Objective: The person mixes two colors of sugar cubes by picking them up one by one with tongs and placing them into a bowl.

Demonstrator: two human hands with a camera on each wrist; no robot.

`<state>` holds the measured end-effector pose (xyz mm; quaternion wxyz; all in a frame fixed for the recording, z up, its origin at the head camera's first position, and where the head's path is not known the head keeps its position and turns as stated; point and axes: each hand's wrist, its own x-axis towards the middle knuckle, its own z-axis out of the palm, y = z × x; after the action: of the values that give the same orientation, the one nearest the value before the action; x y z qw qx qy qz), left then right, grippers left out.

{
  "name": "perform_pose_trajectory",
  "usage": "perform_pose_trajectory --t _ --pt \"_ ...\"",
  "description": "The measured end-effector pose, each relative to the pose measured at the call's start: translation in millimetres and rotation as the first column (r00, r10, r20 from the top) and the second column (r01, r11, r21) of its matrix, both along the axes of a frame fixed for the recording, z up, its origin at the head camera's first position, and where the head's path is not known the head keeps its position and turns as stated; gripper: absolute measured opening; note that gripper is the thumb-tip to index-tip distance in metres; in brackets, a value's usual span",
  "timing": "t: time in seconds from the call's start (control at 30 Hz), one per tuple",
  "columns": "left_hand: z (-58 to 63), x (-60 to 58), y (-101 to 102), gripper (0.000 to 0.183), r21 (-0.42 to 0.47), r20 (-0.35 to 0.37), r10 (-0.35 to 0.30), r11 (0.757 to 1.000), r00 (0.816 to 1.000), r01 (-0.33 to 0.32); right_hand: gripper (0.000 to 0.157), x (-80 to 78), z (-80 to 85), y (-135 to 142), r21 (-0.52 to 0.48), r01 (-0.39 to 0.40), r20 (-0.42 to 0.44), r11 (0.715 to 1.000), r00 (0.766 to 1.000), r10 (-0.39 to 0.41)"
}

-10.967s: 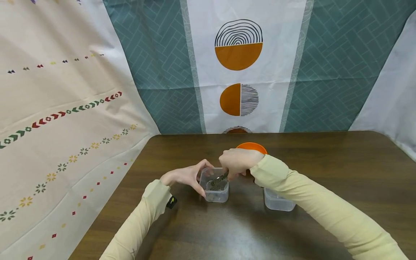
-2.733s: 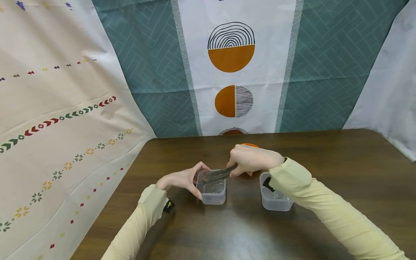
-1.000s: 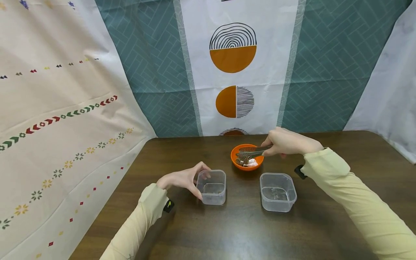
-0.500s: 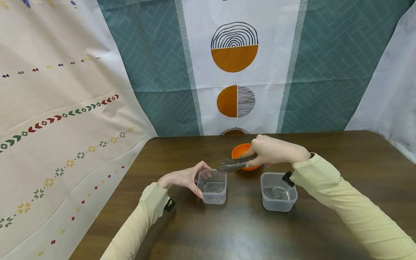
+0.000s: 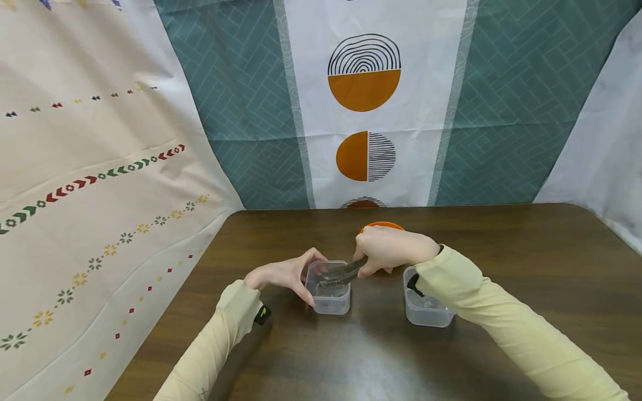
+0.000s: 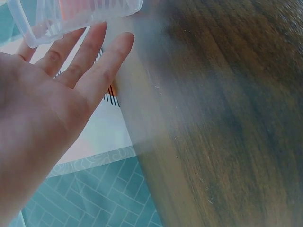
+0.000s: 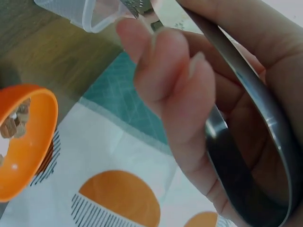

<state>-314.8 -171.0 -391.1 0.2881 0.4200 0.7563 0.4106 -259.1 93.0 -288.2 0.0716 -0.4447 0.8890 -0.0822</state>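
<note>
My left hand (image 5: 288, 275) holds a clear square plastic container (image 5: 333, 306) by its left side, thumb at the front and fingers behind. In the left wrist view the fingers (image 6: 102, 66) lie fairly straight against its wall. My right hand (image 5: 393, 247) grips metal tongs (image 5: 346, 271), whose perforated ends reach down into this container. Whether the tongs pinch anything cannot be made out. Behind the right hand stands an orange bowl (image 5: 386, 224), mostly hidden in the head view. The right wrist view shows brown cubes (image 7: 18, 122) inside it.
A second clear plastic container (image 5: 428, 318) stands to the right, partly covered by the right sleeve. Both containers and the bowl are on a dark wooden table (image 5: 301, 356). A patterned cloth (image 5: 251, 139) hangs behind the table's far edge.
The tongs have gone from the orange bowl, leftward and down into the left container, covering the bowl again. Eleven seconds ago they were also in that container. The left hand stays there.
</note>
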Motion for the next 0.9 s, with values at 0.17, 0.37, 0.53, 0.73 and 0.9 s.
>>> perform_pose_trajectory --t 0.17,0.37,0.53,0.73,0.9 --pt "-1.2 -0.4 0 0.083 0.002 -0.003 -0.003 1.0 1.0 0.003 0.022 -2.4 -7.4 -14 0.014 -0.009 0.088 1.0 0.996 0.008" --pt "-0.4 0.0 1 0.082 0.008 -0.003 -0.004 1.0 1.0 0.004 0.041 -1.6 -11.4 -24 0.065 0.018 0.053 0.998 0.998 -0.021" --pt "0.3 -0.5 1 0.082 0.025 0.017 -0.022 0.999 1.0 0.021 0.036 -2.7 -14.7 -31 0.129 0.044 0.018 0.991 0.999 -0.047" --pt "-0.3 -0.7 1 0.082 0.028 0.022 -0.023 0.999 0.999 0.022 0.031 -4.2 -19.5 -38 0.17 0.071 -0.005 0.983 0.997 -0.071" --pt "-1.3 -0.2 -1 0.081 0.003 -0.002 0.002 1.0 1.0 -0.002 0.038 -5.6 -23.8 -44 0.18 0.073 -0.016 0.981 0.997 -0.071"
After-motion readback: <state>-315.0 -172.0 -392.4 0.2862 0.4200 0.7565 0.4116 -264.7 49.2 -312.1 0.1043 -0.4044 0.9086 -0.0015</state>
